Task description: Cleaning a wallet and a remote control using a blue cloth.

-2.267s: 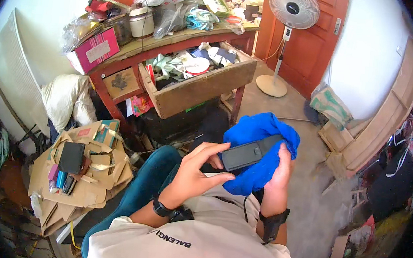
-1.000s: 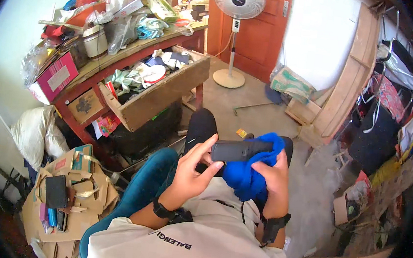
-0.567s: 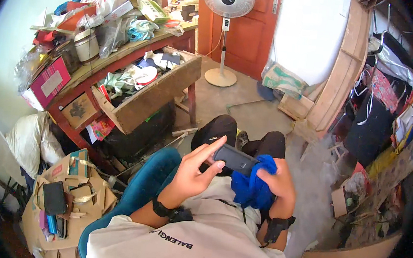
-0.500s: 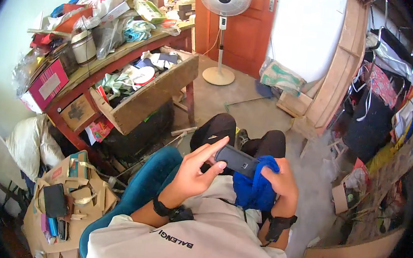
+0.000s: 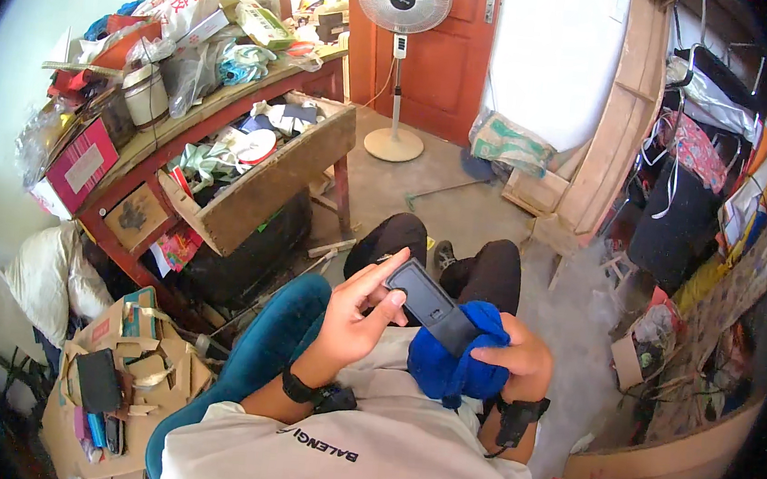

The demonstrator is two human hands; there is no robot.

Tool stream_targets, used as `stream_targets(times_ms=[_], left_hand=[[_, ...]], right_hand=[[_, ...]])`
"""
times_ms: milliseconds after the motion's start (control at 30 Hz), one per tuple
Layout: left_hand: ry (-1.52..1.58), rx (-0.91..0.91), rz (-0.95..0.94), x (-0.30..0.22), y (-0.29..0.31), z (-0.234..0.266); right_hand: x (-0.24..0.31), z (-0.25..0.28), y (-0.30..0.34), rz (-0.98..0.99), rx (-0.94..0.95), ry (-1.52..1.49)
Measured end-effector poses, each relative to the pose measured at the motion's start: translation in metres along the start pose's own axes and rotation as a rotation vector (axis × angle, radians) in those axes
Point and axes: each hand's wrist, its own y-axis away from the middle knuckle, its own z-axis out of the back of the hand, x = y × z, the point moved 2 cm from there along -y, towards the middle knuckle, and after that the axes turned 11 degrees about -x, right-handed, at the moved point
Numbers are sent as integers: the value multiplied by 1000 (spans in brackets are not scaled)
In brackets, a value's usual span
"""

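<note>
A dark grey, flat rectangular case (image 5: 426,298) with a small oblong opening in its face is held slantwise above my lap; its exact kind I cannot make out. My left hand (image 5: 357,317) grips its upper left end between thumb and fingers. The lower right end meets a bunched blue cloth (image 5: 445,368), which hides that corner. My right hand (image 5: 523,359) is closed on the cloth, thumb lying across the top, some fingers hidden beneath. Dark straps with small devices circle both wrists.
On the left stands a cluttered wooden desk with an open drawer (image 5: 284,176). Flattened cardboard (image 5: 155,397) beside the teal chair (image 5: 250,356) carries a black flat item and small objects. A standing fan (image 5: 394,145) is ahead. Bags and stacked chairs crowd the right.
The grey case has tilted more steeply, its right end dropping. My right hand has turned, and the blue cloth has shifted left and bunched around that end. The whole view has shifted slightly.
</note>
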Motion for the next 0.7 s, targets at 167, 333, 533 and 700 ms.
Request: stream_targets(times_ms=[167,333,533,700], left_hand=[[-115,22,-29,-7,0,2],[-174,22,7,-9,0,-6],[-262,-44,11,-11,3,1],[-258,-131,16,-9,8,14]], right_hand=[[0,1,-15,11,-11,183],[8,-21,-45,307,-279,726],[0,-36,-71,446,-170,541],[-14,-27,-88,291,-73,503]])
